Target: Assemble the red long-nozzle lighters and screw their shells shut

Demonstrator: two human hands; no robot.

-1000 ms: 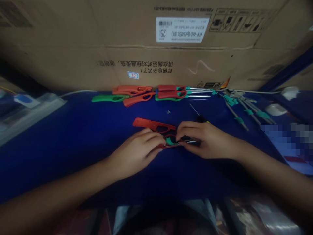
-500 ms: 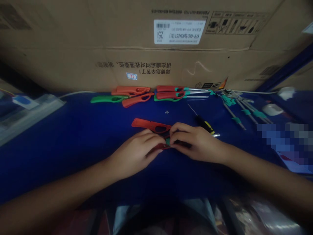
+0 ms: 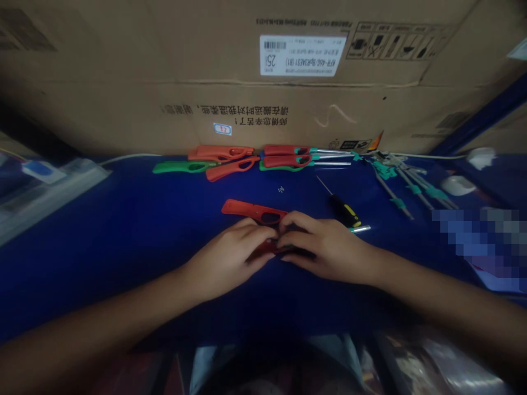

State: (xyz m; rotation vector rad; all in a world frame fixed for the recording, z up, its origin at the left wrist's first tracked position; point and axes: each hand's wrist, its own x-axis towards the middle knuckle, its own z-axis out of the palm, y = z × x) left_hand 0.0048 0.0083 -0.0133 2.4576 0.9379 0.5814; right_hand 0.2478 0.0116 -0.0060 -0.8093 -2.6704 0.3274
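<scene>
My left hand [image 3: 230, 252] is closed on a red lighter casing half [image 3: 265, 248], held low over the blue table. My right hand [image 3: 325, 241] meets it from the other side. Its fingers are pinched together over the casing, and what lies between them is hidden. Just beyond my fingertips another red lighter casing half [image 3: 247, 209] lies on the table, its trigger opening partly behind my right fingers. A metal lighter tube with a green end [image 3: 360, 229] pokes out behind my right hand, beside a black and yellow screwdriver [image 3: 346, 210].
Orange casings [image 3: 222, 152], a green casing [image 3: 179, 167] and red lighters with metal tubes [image 3: 288, 160] line the cardboard wall [image 3: 135, 104]. Tubes with green parts [image 3: 411, 184] are heaped at right. Small screws [image 3: 281, 190] lie mid-table. A clear plastic bag [image 3: 49, 192] is at left.
My right hand has shifted slightly left and down against my left fingertips. The small green part seen between the hands is now covered, and more of the metal tube shows.
</scene>
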